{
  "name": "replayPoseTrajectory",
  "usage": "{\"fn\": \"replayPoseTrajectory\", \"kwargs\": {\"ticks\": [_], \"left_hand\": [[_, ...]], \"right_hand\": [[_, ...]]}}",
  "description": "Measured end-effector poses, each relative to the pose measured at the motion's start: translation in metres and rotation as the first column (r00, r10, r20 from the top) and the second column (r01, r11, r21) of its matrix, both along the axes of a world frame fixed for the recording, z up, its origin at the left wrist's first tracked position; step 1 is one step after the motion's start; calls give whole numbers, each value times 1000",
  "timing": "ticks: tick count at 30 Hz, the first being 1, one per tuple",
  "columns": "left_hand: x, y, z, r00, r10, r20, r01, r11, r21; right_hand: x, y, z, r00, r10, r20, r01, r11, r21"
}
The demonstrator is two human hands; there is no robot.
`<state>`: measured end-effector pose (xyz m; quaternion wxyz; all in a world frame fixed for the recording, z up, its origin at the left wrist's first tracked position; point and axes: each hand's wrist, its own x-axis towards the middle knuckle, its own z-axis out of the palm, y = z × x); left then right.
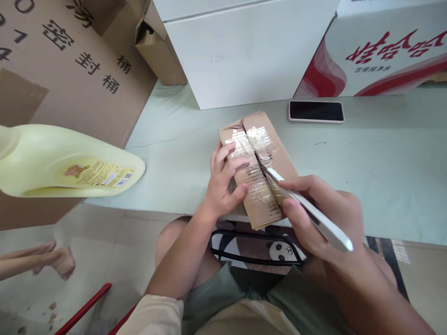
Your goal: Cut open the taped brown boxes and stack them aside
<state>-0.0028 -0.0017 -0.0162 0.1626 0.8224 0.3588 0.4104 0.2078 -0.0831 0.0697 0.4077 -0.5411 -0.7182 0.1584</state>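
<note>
Head view, left hand (223, 186) rested on mid-frame box (256, 186), fingers unclenched, right hand (331, 204) gripped cutter (323, 222), tip (269, 172) at box's seam (256, 156).

centre: 2 hands (221, 184), 1 knife (317, 217), 1 taped carton (254, 179) | upper right: 1 phone (316, 111), 1 red-printed box (380, 60) | left: 1 bottle (80, 163), 2 brown cartons (84, 86) | top: 1 white box (251, 51), perhaps 2, edge cropped

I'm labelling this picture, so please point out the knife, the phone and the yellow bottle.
Knife (309, 204): head view, on its white handle.
Phone (316, 111): head view, on its dark screen.
Yellow bottle (70, 148): head view, on its side.
</note>
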Motion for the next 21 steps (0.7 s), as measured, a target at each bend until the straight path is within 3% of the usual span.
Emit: {"fn": "replayPoseTrajectory", "kwargs": {"ticks": [15, 21], "left_hand": [[-1, 1, -1, 1000, 6, -17, -6, 1000, 7], [-1, 1, 0, 1000, -2, -24, 2, 1000, 14]], "right_hand": [[10, -8, 9, 996, -23, -89, 17, 997, -73], [21, -15, 10, 997, -5, -74, 12, 995, 98]]}}
